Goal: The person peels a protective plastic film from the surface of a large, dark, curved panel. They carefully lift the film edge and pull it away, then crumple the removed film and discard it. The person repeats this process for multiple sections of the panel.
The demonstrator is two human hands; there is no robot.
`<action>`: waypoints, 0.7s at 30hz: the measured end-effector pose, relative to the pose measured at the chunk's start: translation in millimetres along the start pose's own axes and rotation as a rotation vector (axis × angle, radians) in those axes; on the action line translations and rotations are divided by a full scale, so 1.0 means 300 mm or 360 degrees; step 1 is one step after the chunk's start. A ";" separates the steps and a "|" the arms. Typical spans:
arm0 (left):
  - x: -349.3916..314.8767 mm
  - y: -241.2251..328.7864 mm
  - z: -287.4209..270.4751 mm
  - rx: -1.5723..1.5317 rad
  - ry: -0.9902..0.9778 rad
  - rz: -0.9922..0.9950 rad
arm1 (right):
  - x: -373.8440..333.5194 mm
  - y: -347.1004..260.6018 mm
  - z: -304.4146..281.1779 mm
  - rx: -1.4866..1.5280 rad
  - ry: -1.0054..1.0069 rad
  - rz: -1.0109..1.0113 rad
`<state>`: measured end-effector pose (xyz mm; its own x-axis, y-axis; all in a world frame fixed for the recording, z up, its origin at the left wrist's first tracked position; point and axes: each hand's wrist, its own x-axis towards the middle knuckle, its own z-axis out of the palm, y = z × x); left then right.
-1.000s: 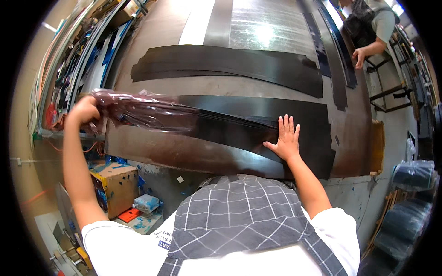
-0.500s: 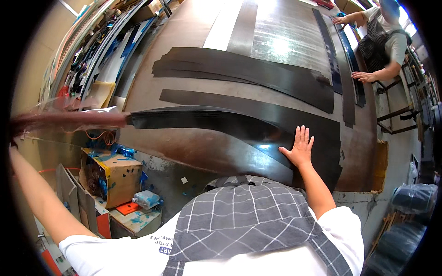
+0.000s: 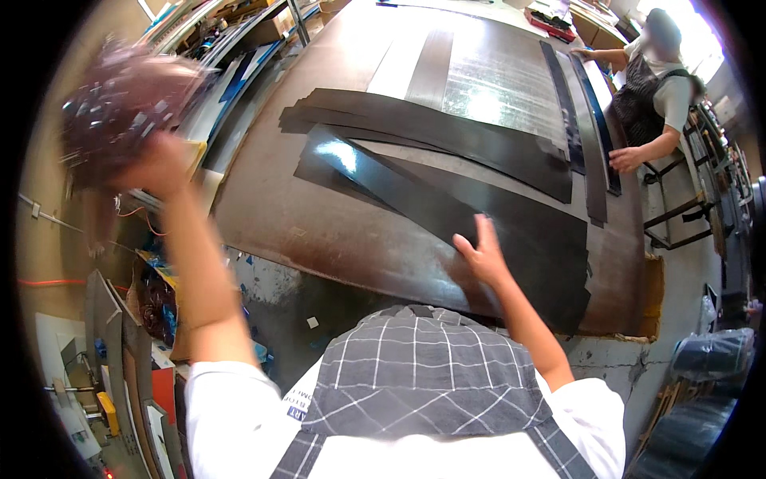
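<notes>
My left hand [image 3: 159, 164], raised at the left and smeared by motion, is closed on a crumpled sheet of reddish-brown, see-through plastic film [image 3: 132, 100]. My right hand [image 3: 483, 254] rests on the dark strips near the table's front edge, thumb and fingers apart. Beside it, a glossy black strip [image 3: 399, 190] lies at a slant over a stack of black strips [image 3: 527, 247]. Behind these, a second fanned stack of black strips [image 3: 447, 132] stretches across the table.
The brown-topped table [image 3: 271, 191] carries more long strips at its right edge, where a co-worker [image 3: 650, 104] has both hands. A rack of sheets [image 3: 239, 76] stands at the left. Leaning boards [image 3: 120, 343] are on the floor, lower left. Plastic-wrapped rolls [image 3: 714, 351] lie at the right.
The film, earlier stretched out leftward from the strip's end, is now bunched up and off the strip. My left hand has swung up and inward; my right hand has shifted left.
</notes>
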<state>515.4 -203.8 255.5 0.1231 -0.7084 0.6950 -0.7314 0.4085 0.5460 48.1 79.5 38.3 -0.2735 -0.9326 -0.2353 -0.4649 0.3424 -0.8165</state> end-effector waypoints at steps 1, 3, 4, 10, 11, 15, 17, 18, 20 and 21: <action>-0.183 0.111 0.145 -0.0297 -0.0168 -0.0042 | -0.029 -0.089 0.037 0.0785 -0.0253 -0.0046; -0.587 0.346 0.307 -0.0760 -0.0543 -0.0173 | -0.104 -0.210 0.098 0.2037 -0.1126 0.0470; -0.782 0.451 0.354 -0.0983 -0.0770 -0.0219 | -0.138 -0.265 0.124 0.2404 -0.1541 0.0236; -1.222 0.786 0.231 -0.2406 -0.2493 -0.1189 | -0.322 -0.215 -0.032 0.3000 -0.1211 -0.0004; -1.198 0.825 0.152 -0.2326 -0.2581 -0.1857 | -0.334 -0.154 -0.045 0.2837 -0.1087 -0.0176; -1.334 0.838 0.061 -0.2511 -0.2851 -0.1950 | -0.438 -0.119 -0.138 0.2509 -0.0393 -0.0255; -1.491 0.801 0.087 -0.2769 -0.2389 -0.2345 | -0.519 -0.087 -0.144 0.2303 -0.0276 -0.0409; -1.466 0.858 0.036 -0.3023 -0.2181 -0.2581 | -0.566 -0.042 -0.122 0.2177 -0.0164 -0.0436; -1.561 0.784 0.055 -0.2836 -0.2027 -0.2709 | -0.684 0.001 -0.043 0.1831 -0.0017 -0.0435; -1.544 0.826 0.027 -0.2660 -0.1951 -0.2864 | -0.762 0.021 -0.008 0.1496 -0.0055 -0.0197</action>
<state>271.7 220.9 65.3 -0.8533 -0.2824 -0.4384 0.2701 -0.9584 0.0918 105.8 295.2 88.3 -0.2359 -0.9641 -0.1221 0.3837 0.0230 -0.9232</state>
